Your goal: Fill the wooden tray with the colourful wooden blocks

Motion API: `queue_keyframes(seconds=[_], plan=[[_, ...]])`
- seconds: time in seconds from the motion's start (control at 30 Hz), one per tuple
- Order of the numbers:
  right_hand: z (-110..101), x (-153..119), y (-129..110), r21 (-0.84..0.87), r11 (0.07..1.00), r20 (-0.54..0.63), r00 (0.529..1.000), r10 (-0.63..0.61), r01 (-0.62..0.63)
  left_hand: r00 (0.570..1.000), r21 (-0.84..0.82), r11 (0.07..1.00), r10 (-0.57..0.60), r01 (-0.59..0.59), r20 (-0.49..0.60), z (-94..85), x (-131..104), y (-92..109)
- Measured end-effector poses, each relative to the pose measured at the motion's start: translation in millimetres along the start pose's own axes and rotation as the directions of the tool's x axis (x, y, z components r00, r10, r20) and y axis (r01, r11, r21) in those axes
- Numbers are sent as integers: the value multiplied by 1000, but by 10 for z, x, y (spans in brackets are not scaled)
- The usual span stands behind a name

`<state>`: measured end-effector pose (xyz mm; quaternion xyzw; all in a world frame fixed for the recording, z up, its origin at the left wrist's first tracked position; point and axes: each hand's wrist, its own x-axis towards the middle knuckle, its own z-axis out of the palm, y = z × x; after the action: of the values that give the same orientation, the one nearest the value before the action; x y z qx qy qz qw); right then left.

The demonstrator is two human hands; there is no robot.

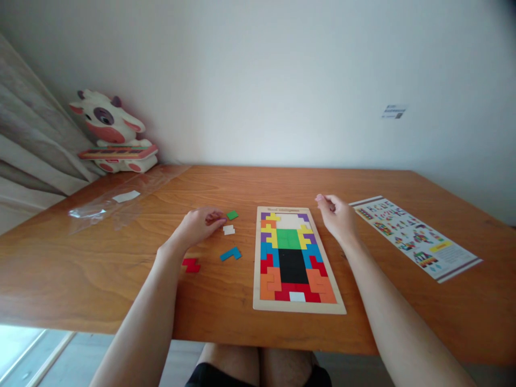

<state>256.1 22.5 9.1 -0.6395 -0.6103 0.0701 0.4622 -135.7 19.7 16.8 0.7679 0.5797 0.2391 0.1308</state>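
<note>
My left hand (200, 223) hovers low over the table beside a small green piece (232, 215) and a white piece (229, 230). Its fingers are loosely curled, with a gap to the thumb and nothing visible between them. My right hand (335, 216) is closed, just right of the puzzle board's top corner; whatever it may hold is hidden. The wooden puzzle board (258, 258) lies flat, filled with coloured block pieces except for a pale bare area (288, 221) near its top. A blue L-shaped piece (230, 254) and a red zigzag piece (191, 265) lie left of it.
A printed pattern sheet (419, 239) lies on the table (226, 185) at the right. Clear plastic wrapping (102, 207) lies at the left, with a cow-shaped toy keyboard (116, 134) behind it. A curtain (36, 129) hangs beside the table; a wall stands at the back.
</note>
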Motion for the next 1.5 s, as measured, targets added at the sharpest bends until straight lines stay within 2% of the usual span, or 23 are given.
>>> queue_keyframes(seconds=[0.1,0.3,0.53,0.97,1.13,1.3,1.4,1.5], plan=[[2,14,11,7,1000,-39,999,-1,1,998,-42,999,-19,22,60,14,13,-24],[11,36,26,33,999,-87,996,21,-18,991,-198,973,-105,119,80,44,28,-27],[7,27,10,46,999,-80,997,9,-5,989,-305,942,-121,142,87,65,35,-2],[-2,27,-6,61,998,-39,999,23,-21,976,-370,903,-203,217,78,66,31,12],[6,25,2,58,998,-27,1000,7,-6,972,-403,886,-231,229,45,38,30,97],[4,23,-14,61,998,-25,1000,12,-11,964,-538,811,-267,230,9,3,18,244],[56,-26,-106,110,994,13,1000,11,-13,968,-576,798,-247,177,-45,31,22,300],[143,-123,-267,173,984,147,987,-67,41,979,-540,830,-199,138,-55,99,37,294]])
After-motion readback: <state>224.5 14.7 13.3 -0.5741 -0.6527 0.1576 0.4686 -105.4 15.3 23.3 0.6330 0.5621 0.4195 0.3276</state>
